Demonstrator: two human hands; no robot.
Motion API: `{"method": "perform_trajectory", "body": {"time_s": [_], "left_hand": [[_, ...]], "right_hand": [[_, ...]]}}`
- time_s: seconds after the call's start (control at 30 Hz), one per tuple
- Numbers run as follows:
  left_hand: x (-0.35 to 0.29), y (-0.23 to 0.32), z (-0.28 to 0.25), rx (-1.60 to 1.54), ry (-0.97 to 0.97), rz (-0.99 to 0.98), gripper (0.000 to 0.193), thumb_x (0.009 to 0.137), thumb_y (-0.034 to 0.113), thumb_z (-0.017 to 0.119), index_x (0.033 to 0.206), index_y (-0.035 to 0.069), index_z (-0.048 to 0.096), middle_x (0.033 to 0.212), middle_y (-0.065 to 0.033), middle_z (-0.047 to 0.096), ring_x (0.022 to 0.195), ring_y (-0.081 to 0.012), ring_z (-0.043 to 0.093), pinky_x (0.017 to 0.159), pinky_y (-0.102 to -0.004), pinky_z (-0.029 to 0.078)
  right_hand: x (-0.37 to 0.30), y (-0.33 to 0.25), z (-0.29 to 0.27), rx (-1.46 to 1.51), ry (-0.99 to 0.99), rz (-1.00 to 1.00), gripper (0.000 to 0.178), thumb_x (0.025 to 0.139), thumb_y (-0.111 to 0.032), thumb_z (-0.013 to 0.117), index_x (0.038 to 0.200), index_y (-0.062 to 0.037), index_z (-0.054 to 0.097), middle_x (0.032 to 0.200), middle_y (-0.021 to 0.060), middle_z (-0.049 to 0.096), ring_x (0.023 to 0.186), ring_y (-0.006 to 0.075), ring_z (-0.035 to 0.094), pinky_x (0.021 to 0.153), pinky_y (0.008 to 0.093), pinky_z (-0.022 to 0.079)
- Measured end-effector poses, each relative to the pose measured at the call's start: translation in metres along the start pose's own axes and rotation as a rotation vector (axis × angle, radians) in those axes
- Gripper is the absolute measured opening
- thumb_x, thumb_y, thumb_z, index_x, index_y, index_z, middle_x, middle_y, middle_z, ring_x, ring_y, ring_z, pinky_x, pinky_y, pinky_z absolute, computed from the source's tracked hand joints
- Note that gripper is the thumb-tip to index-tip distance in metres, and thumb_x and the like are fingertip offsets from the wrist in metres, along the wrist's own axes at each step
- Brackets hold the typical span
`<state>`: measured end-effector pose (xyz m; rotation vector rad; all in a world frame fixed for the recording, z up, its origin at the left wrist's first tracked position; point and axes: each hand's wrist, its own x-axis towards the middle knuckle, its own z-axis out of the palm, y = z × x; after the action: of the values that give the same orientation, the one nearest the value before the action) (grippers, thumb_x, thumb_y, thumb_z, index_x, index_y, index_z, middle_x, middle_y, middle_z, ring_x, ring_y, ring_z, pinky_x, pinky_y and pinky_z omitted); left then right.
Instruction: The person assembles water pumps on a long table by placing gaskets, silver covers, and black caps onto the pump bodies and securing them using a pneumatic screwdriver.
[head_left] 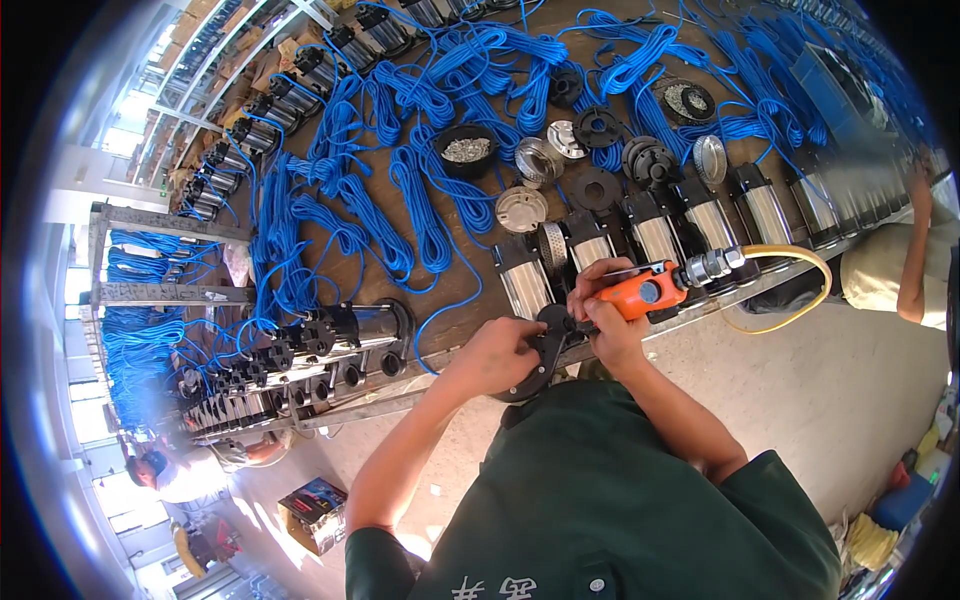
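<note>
My right hand (612, 312) is wrapped round an orange air screwdriver (645, 291), which has a metal hose fitting and a yellow hose (822, 262) running off to the right. The tool's tip points left, toward a black pump casing (545, 362) at the bench edge in front of my chest. My left hand (496, 357) grips that casing from the left, fingers curled on its top. Just beyond my hands, a silver pump motor (524, 282) with a black end stands in a row of similar ones. Whether the tip touches a screw is hidden by my fingers.
Bundles of blue cable (420, 215) cover much of the bench. Black bowls of screws (467, 150), strainers (538, 163) and black discs (598, 128) lie among them. More pumps (365, 325) stand at left. A box (314, 515) sits on the floor; other people work at both sides.
</note>
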<state>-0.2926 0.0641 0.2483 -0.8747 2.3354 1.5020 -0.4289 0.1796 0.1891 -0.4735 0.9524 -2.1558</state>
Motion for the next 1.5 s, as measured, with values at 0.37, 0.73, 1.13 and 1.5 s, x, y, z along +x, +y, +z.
{"method": "perform_trajectory", "body": {"time_s": [0.37, 0.73, 1.13, 1.5], "left_hand": [[-0.014, -0.061, -0.001, -0.202, 0.586, -0.029, 0.025, 0.090, 0.020, 0.066, 0.095, -0.004, 0.070, 0.059, -0.0081, 0.055, 0.059, -0.0070, 0.047, 0.055, -0.0279, 0.041], [0.029, -0.058, -0.066, -0.619, 0.282, -0.207, 0.020, 0.092, 0.008, 0.058, 0.107, -0.003, 0.064, 0.065, 0.0004, 0.051, 0.062, -0.0095, 0.050, 0.053, -0.0258, 0.038], [0.264, -0.001, -0.097, -0.731, 0.292, -0.025, 0.021, 0.097, 0.001, 0.045, 0.114, -0.011, 0.051, 0.096, -0.0219, 0.063, 0.078, -0.0262, 0.067, 0.065, -0.0369, 0.058], [0.340, -0.090, -0.176, 0.285, 0.752, 0.048, 0.015, 0.075, 0.016, 0.068, 0.082, 0.003, 0.073, 0.075, -0.0134, 0.071, 0.069, -0.0264, 0.070, 0.069, -0.0360, 0.055]], "right_hand": [[0.002, -0.004, 0.025, -0.222, -0.192, 0.042, 0.023, 0.077, 0.006, 0.058, 0.098, -0.0011, 0.052, 0.085, 0.0055, 0.059, 0.078, 0.0113, 0.057, 0.070, 0.0254, 0.048], [-0.003, -0.012, 0.026, -0.258, -0.169, 0.012, 0.027, 0.078, 0.003, 0.061, 0.104, 0.0017, 0.057, 0.087, 0.0060, 0.062, 0.076, 0.0097, 0.060, 0.068, 0.0231, 0.049], [0.003, -0.045, 0.021, -0.431, -0.305, -0.160, 0.026, 0.068, 0.002, 0.063, 0.094, 0.0016, 0.064, 0.075, 0.0100, 0.065, 0.066, 0.0184, 0.065, 0.062, 0.0270, 0.053], [0.003, -0.037, 0.022, -0.401, -0.256, -0.298, 0.027, 0.061, 0.003, 0.065, 0.088, 0.0014, 0.065, 0.074, 0.0118, 0.066, 0.063, 0.0217, 0.068, 0.056, 0.0264, 0.054]]}}
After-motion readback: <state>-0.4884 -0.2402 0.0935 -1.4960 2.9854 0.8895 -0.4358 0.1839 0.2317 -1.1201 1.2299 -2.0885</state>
